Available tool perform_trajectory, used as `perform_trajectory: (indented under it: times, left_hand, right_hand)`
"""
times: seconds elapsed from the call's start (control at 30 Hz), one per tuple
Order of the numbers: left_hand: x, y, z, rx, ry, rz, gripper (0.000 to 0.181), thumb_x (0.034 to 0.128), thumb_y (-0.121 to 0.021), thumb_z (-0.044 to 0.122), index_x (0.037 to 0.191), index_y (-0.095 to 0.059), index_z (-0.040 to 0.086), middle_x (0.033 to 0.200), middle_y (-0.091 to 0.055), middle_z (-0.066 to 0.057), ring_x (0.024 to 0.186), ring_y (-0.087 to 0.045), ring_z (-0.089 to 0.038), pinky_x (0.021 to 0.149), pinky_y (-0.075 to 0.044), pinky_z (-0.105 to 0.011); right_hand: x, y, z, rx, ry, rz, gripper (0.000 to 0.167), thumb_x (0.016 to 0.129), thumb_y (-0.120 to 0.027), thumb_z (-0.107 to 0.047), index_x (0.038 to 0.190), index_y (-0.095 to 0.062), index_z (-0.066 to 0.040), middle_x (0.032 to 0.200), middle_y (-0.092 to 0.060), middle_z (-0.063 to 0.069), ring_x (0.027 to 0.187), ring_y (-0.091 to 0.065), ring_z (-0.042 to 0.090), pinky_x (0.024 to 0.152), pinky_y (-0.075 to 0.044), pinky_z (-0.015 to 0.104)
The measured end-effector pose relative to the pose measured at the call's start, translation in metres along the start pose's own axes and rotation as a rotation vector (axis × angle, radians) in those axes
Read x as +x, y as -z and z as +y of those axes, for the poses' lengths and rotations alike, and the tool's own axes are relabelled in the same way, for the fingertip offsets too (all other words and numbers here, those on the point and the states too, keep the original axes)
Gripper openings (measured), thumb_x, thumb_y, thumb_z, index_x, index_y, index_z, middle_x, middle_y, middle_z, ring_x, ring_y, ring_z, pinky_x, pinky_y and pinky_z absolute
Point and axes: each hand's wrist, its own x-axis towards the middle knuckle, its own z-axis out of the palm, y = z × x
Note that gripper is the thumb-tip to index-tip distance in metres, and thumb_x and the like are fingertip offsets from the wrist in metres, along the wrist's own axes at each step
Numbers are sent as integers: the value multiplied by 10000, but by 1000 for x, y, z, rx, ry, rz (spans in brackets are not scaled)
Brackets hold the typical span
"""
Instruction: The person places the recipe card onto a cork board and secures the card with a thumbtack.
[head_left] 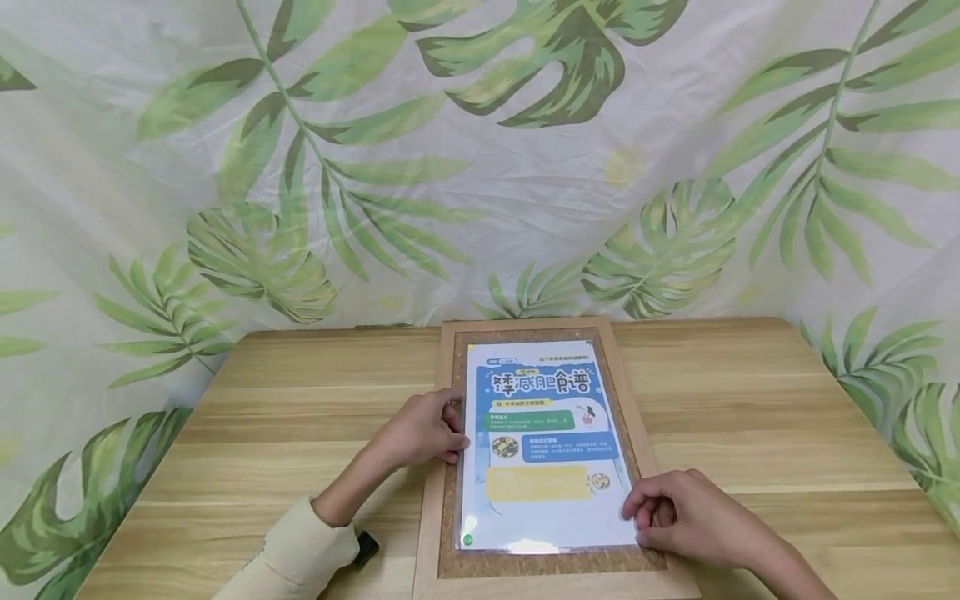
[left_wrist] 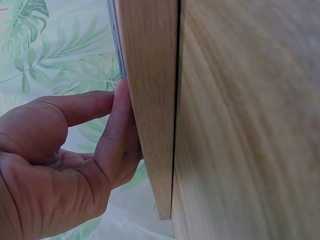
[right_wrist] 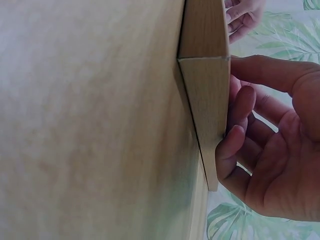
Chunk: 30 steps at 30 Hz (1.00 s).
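A laminated poster [head_left: 551,517] with blue, green and yellow panels lies on a wood-framed cork board [head_left: 555,567]. My left hand [head_left: 423,429] pinches the poster's left edge around mid-height, thumb and forefinger together. At the lower right edge, near the corner, my right hand [head_left: 693,517] pinches the poster with its other fingers curled. A green pushpin [head_left: 468,540] sits at the poster's lower left corner. Small pins also show at both top corners. In the wrist views, the left hand [left_wrist: 75,145] and right hand [right_wrist: 280,135] are against the board's wooden frame [left_wrist: 152,100].
The board lies on a wood-grain table [head_left: 765,417], its far end near the back edge. A leaf-patterned curtain [head_left: 525,208] hangs behind and around the table. A small black object [head_left: 365,550] is beside the left sleeve [head_left: 300,550].
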Motion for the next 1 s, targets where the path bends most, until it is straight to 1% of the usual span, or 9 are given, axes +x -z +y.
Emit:
perform_trajectory:
  times: [0.23,0.33,0.5,0.6,0.67,0.77,0.87,1.0]
  left_hand:
    - [1,-2,0,0,10,10,730,894,-791,-94,1553,-476,-65,917,-650,-122,648,-712,-184,601,-663,-294]
    - [1,-3,2,5,13,20,723,894,-793,-91,1548,-488,-57,910,-653,-119,643,-711,-183,602,-663,-298]
    - [0,-5,4,52,1,43,682,894,-805,-74,1511,-516,-73,882,-668,-99,629,-711,-173,581,-652,-287]
    - [-2,-5,4,83,-11,58,639,890,-816,-64,1471,-550,-79,852,-679,-84,616,-712,-164,566,-645,-278]
    - [-3,-4,3,103,-23,63,608,888,-823,-57,1442,-574,-81,830,-687,-74,608,-714,-158,559,-641,-273]
    - [-4,-3,3,127,-44,63,586,889,-829,-40,1422,-590,-83,809,-696,-63,605,-717,-149,552,-634,-267]
    - [-6,-2,4,155,-60,66,594,905,-832,4,1443,-590,-68,798,-708,-42,609,-708,-137,542,-608,-261]
    - [-11,3,4,205,-74,94,596,936,-836,112,1464,-600,-32,864,-736,-33,650,-686,-127,563,-567,-258]
  right_hand:
    - [-1,0,1,-15,11,2,165,883,-849,-87,989,-758,-175,813,-655,-153,700,-570,-44,577,-532,187]
    - [-1,0,0,-21,-1,-9,157,891,-841,-93,998,-759,-172,809,-653,-148,706,-569,-42,578,-531,186]
    - [-2,0,-4,-34,-47,-27,124,912,-823,-115,1004,-765,-175,802,-655,-126,707,-562,-25,575,-516,181]
    - [-2,0,-5,-53,-50,-23,106,928,-809,-125,1008,-765,-178,809,-656,-127,712,-559,-27,582,-514,180]
    - [-2,1,-5,-63,-41,-12,100,937,-801,-129,1018,-762,-174,821,-657,-128,723,-560,-29,591,-518,184]
    - [-2,4,-4,-88,-21,25,103,947,-796,-139,1040,-759,-164,843,-659,-126,747,-561,-34,609,-524,189]
    - [-2,9,-3,-104,-20,62,116,956,-796,-159,1066,-759,-154,868,-667,-119,774,-565,-34,630,-528,193]
    - [-3,17,-2,-115,-25,104,133,967,-798,-191,1087,-764,-143,906,-693,-108,807,-589,-27,657,-547,200]
